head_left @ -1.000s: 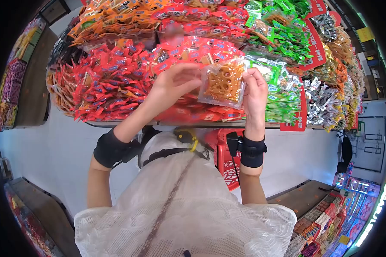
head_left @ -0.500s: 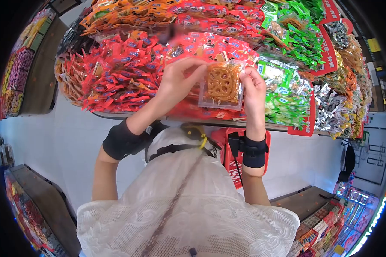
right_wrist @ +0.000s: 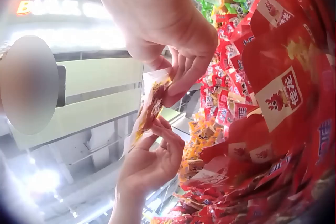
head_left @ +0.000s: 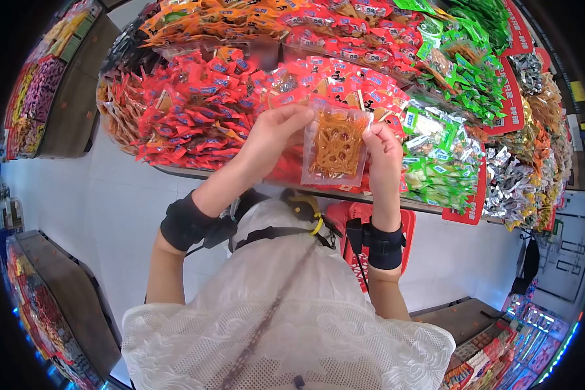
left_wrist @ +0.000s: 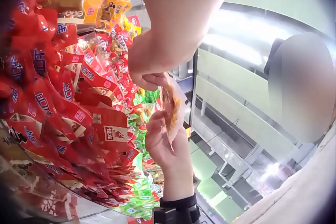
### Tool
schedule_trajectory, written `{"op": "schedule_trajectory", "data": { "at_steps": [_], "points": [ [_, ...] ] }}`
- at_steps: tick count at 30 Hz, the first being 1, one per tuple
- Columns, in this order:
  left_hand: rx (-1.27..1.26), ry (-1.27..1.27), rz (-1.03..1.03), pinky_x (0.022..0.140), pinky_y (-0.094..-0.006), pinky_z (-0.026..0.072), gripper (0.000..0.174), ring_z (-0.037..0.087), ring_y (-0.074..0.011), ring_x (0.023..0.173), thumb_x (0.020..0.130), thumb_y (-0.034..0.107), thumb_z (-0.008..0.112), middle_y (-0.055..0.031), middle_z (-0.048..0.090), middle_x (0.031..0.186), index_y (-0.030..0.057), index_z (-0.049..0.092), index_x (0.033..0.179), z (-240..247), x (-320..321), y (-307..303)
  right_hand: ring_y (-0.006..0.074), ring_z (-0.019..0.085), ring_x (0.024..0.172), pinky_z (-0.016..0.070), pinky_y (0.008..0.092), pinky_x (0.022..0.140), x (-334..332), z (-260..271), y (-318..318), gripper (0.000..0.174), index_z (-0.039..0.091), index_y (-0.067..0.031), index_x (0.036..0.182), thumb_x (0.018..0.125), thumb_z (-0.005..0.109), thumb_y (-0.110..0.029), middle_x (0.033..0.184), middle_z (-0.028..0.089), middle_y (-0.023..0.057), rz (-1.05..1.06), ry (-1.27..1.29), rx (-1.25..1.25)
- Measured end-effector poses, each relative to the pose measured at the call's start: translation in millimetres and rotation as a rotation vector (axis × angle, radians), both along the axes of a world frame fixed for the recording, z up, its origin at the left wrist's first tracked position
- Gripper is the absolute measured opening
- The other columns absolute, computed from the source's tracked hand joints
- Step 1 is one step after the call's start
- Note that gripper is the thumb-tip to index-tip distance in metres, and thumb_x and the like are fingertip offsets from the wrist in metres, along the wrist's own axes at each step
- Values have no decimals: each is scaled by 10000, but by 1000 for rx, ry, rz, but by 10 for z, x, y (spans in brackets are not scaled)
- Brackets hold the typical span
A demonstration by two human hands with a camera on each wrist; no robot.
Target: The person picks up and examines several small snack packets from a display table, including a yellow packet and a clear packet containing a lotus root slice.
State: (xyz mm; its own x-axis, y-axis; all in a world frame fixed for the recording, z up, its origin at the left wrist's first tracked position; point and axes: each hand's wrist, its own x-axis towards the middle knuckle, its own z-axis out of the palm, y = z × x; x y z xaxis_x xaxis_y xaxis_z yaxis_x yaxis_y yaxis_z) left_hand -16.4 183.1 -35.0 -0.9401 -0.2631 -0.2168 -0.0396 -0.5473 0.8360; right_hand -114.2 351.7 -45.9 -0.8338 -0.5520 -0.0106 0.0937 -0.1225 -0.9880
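Observation:
A clear, flat packet of brown lotus root slices (head_left: 336, 151) is held upright between both hands, its face toward the head camera. My left hand (head_left: 274, 135) pinches its upper left corner between thumb and fingers. At the upper right edge, my right hand (head_left: 385, 153) grips it the same way. The left wrist view shows the packet (left_wrist: 173, 109) nearly edge-on, with the right hand (left_wrist: 167, 148) beyond it. In the right wrist view, the left hand (right_wrist: 152, 161) holds the packet's far side. Piled red snack packets (head_left: 201, 110) lie behind and below the hands.
Green packets (head_left: 435, 175) and silver packets (head_left: 504, 185) fill the display's right side, orange packets (head_left: 214, 26) its back left. A red price sign (head_left: 510, 97) borders the green ones. Beneath the display edge stands a red shopping basket (head_left: 406, 240).
My left hand has closed in and now pinches the packet's left corner. The packet has turned from tilted to upright and sits slightly lower. The head view has shifted, moving the display rightward.

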Motion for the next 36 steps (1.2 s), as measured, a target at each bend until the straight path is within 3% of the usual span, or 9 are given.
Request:
{"op": "schedule_trajectory", "data": {
  "at_steps": [3, 9, 19, 21, 26, 28, 31, 36],
  "points": [
    [25, 9, -22, 757, -253, 449, 222, 562, -93, 834, 871, 205, 512, -21, 591, 889, 5, 575, 944, -79, 96, -68, -26, 358, 557, 241, 146, 487, 41, -10, -52, 77, 503, -39, 764, 841, 505, -38, 622, 432, -85, 12, -27, -13],
    [69, -1, 28, 694, -240, 467, 215, 560, -70, 741, 871, 201, 516, -4, 593, 832, 6, 575, 939, -21, 222, -235, -17, 356, 569, 243, 151, 502, 160, 72, -244, 60, 515, -38, 762, 820, 533, -40, 634, 432, -82, 23, 14, -31],
    [-147, 2, 3, 626, -192, 457, 174, 546, -44, 725, 866, 156, 528, 3, 593, 822, 15, 587, 950, 78, 490, -957, -17, 333, 532, 234, 161, 473, 430, 106, -901, 67, 509, -51, 769, 833, 523, -64, 593, 396, -82, 48, 114, 90],
    [-166, 29, 31, 603, -189, 452, 178, 541, -44, 715, 868, 160, 525, 5, 589, 799, 17, 586, 952, 97, 551, -1084, -13, 370, 533, 267, 159, 472, 470, 59, -1045, 72, 508, -45, 781, 845, 515, -77, 597, 425, -71, 86, 86, 114],
    [-105, -8, 2, 703, -228, 454, 169, 559, -78, 785, 870, 114, 504, -28, 595, 891, -6, 558, 977, 53, 743, -1478, 26, 499, 549, 403, 176, 498, 673, 146, -1454, 102, 511, -26, 815, 871, 498, -110, 636, 542, -22, 140, -25, 132],
    [-117, 27, 7, 738, -232, 449, 160, 561, -90, 817, 871, 85, 489, -36, 597, 910, -13, 552, 981, -16, 770, -1652, 23, 492, 537, 395, 172, 485, 752, 124, -1582, 104, 517, -25, 822, 869, 501, -116, 634, 545, -22, 134, -34, 130],
    [-71, 9, 30, 614, -175, 412, 159, 512, -27, 688, 855, 137, 537, 29, 567, 793, 25, 573, 962, -27, 821, -1830, 19, 473, 512, 375, 168, 456, 866, 119, -1744, 113, 528, -25, 828, 867, 508, -130, 627, 546, -23, 111, -20, 143],
    [78, -32, -24, 648, -189, 433, 167, 552, -55, 753, 866, 132, 519, 9, 591, 874, 26, 564, 987, -110, 940, -2084, 11, 427, 466, 333, 165, 413, 1045, 103, -1923, 125, 544, -31, 830, 865, 518, -149, 613, 545, -27, 97, -75, 136]
  ]
}}
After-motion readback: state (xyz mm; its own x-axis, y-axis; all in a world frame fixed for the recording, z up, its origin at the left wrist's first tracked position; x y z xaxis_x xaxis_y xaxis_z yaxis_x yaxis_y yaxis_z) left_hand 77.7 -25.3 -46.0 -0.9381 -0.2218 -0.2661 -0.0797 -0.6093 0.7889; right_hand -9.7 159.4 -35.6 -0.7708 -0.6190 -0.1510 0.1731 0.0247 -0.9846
